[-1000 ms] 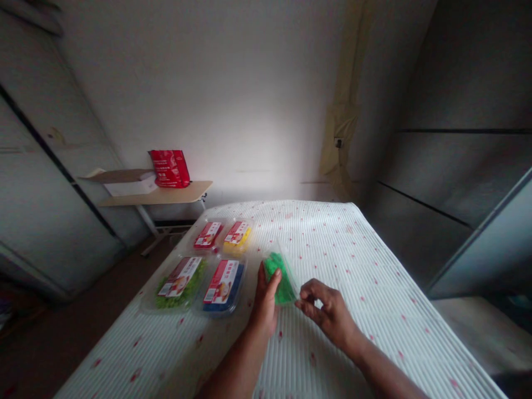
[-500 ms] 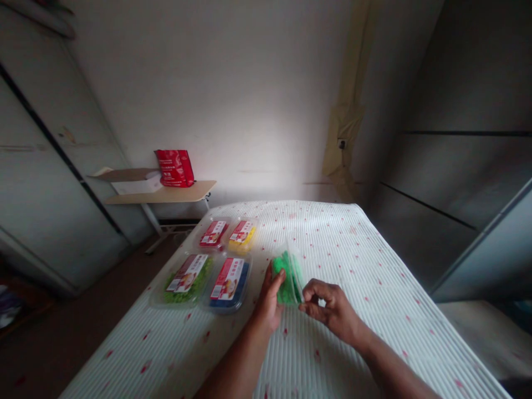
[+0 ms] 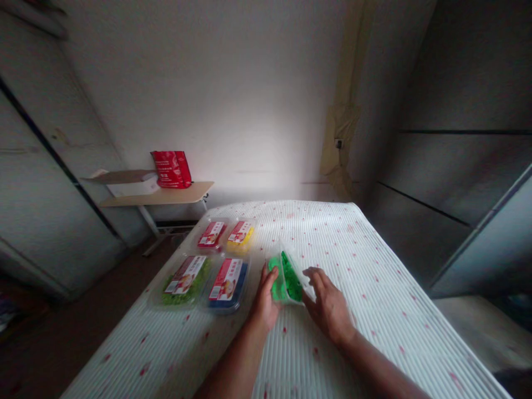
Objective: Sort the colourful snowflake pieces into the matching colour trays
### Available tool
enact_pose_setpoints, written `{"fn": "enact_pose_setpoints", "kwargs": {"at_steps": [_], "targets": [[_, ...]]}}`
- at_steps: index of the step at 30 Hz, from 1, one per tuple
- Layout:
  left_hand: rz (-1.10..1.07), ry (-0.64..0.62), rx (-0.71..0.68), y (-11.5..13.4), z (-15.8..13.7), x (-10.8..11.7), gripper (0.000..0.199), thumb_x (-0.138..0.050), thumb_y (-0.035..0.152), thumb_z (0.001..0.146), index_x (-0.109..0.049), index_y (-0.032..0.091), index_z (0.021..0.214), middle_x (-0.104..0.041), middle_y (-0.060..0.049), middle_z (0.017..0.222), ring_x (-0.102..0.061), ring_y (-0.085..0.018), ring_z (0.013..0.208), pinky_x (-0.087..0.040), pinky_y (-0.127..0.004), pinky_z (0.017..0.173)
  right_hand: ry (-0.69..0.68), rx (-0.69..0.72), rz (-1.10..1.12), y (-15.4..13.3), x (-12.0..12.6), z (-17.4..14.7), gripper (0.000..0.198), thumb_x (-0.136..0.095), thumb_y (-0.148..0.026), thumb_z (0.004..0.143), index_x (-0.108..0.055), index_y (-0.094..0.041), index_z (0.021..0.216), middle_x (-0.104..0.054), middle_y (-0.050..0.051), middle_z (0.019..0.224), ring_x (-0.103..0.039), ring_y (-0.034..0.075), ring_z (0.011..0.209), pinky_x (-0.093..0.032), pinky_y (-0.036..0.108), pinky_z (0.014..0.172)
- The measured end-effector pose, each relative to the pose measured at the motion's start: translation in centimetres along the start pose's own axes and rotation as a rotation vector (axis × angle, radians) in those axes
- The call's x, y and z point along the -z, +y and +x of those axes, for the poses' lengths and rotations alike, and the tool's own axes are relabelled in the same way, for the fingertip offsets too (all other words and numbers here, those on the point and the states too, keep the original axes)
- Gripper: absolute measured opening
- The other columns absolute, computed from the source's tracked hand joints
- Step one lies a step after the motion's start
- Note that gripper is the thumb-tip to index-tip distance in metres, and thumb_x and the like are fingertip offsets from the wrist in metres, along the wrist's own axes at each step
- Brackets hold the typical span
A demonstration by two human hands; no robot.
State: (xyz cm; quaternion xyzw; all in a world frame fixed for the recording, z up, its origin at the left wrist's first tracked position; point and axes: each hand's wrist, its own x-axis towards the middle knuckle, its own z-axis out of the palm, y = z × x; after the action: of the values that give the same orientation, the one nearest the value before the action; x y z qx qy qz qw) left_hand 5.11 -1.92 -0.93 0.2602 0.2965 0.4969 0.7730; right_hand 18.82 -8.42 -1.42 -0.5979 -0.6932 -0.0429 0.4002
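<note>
In the head view a clear plastic clamshell box (image 3: 286, 280) with bright green contents stands tilted over the tablecloth. My left hand (image 3: 265, 305) is closed around its left side, thumb across the front. A gap shows between its two halves. My right hand (image 3: 329, 307) is at the right half's edge with fingers stretched and apart, seemingly touching it. What the green contents are I cannot tell. To the left lie labelled clear boxes: one with light green contents (image 3: 185, 280), one with blue contents (image 3: 227, 284), one with red contents (image 3: 212, 235) and one with yellow contents (image 3: 241, 235).
The table wears a white ribbed cloth (image 3: 332, 238) with small red marks. Behind it on the left, a side table (image 3: 183, 194) bears a red bag (image 3: 171, 169) and a white cardboard box (image 3: 132, 185). A wall socket (image 3: 339, 143) is at the back right.
The green box's halves have spread wider apart. My right hand has gone from a pinch at the box's lower right edge to outstretched fingers. My left hand keeps its hold.
</note>
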Motion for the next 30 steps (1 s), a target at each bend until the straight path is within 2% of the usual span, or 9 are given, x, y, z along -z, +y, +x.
{"fn": "enact_pose_setpoints", "kwargs": {"at_steps": [2, 5, 10, 14, 18, 23, 27, 30], "targets": [[0.024, 0.012, 0.008, 0.2, -0.2, -0.1, 0.043, -0.07, 0.033, 0.07, -0.054, 0.03, 0.109, -0.065, 0.002, 0.107, -0.064, -0.018, 0.09, -0.05, -0.025, 0.07, -0.011, -0.009, -0.029, 0.7, -0.2, 0.1, 0.038, -0.044, -0.014, 0.083, -0.05, -0.02, 0.12, -0.061, 0.01, 0.114, -0.06, 0.02, 0.099, -0.052, 0.033, 0.083], [0.043, -0.008, -0.008, 0.5, -0.4, -0.2, 0.042, -0.07, 0.033, 0.071, -0.054, 0.03, 0.11, -0.066, 0.002, 0.103, -0.065, -0.017, 0.088, -0.05, -0.026, 0.07, -0.03, -0.02, -0.002, 1.6, -0.1, 0.2, 0.039, -0.041, -0.015, 0.086, -0.052, -0.021, 0.123, -0.064, 0.008, 0.112, -0.06, 0.019, 0.101, -0.051, 0.033, 0.087], [0.068, -0.027, -0.038, 1.0, -0.5, -0.2, 0.05, -0.07, 0.032, 0.07, -0.054, 0.029, 0.117, -0.067, 0.0, 0.103, -0.064, -0.019, 0.093, -0.051, -0.026, 0.075, 0.023, -0.103, 0.089, 3.5, 0.7, 0.2, 0.034, -0.041, -0.023, 0.089, -0.058, -0.022, 0.118, -0.068, 0.007, 0.096, -0.064, 0.018, 0.086, -0.053, 0.03, 0.076], [0.097, -0.025, -0.05, 1.2, -0.5, -0.3, 0.054, -0.07, 0.031, 0.069, -0.054, 0.027, 0.121, -0.067, -0.002, 0.109, -0.062, -0.021, 0.102, -0.05, -0.029, 0.082, 0.042, -0.134, 0.154, 4.8, 1.8, 0.5, 0.032, -0.042, -0.028, 0.089, -0.062, -0.023, 0.114, -0.067, 0.007, 0.099, -0.064, 0.019, 0.091, -0.051, 0.03, 0.078], [0.162, 0.014, -0.124, 1.4, -0.5, 0.0, 0.05, -0.069, 0.031, 0.071, -0.057, 0.027, 0.119, -0.062, -0.002, 0.12, -0.053, -0.022, 0.117, -0.043, -0.03, 0.095, 0.041, -0.17, 0.271, 5.3, 2.5, 0.8, 0.032, -0.043, -0.035, 0.088, -0.066, -0.023, 0.108, -0.069, 0.007, 0.099, -0.063, 0.021, 0.093, -0.05, 0.032, 0.081], [0.239, 0.022, -0.154, 1.5, 0.0, 0.8, 0.049, -0.065, 0.032, 0.074, -0.057, 0.027, 0.122, -0.06, -0.002, 0.124, -0.05, -0.024, 0.12, -0.04, -0.035, 0.099, 0.117, -0.362, 0.473, 6.7, 1.9, 0.4, 0.034, -0.051, -0.044, 0.083, -0.068, -0.021, 0.101, -0.07, 0.008, 0.1, -0.063, 0.024, 0.092, -0.051, 0.036, 0.079], [0.335, -0.025, -0.266, 1.5, 0.4, 1.5, 0.049, -0.061, 0.034, 0.077, -0.055, 0.026, 0.125, -0.054, -0.003, 0.131, -0.043, -0.023, 0.127, -0.032, -0.036, 0.106, 0.177, -0.463, 0.677, 7.6, 1.6, 0.1, 0.043, -0.053, -0.052, 0.079, -0.066, -0.02, 0.104, -0.069, 0.01, 0.106, -0.063, 0.026, 0.095, -0.053, 0.036, 0.072], [0.422, -0.035, -0.302, 1.7, 0.3, 1.6, 0.052, -0.063, 0.034, 0.075, -0.054, 0.025, 0.125, -0.051, -0.003, 0.134, -0.039, -0.025, 0.129, -0.028, -0.037, 0.108, 0.159, -0.541, 0.729, 7.5, 1.9, 0.2, 0.05, -0.057, -0.057, 0.073, -0.066, -0.019, 0.104, -0.069, 0.013, 0.105, -0.063, 0.028, 0.095, -0.053, 0.036, 0.07]]}}
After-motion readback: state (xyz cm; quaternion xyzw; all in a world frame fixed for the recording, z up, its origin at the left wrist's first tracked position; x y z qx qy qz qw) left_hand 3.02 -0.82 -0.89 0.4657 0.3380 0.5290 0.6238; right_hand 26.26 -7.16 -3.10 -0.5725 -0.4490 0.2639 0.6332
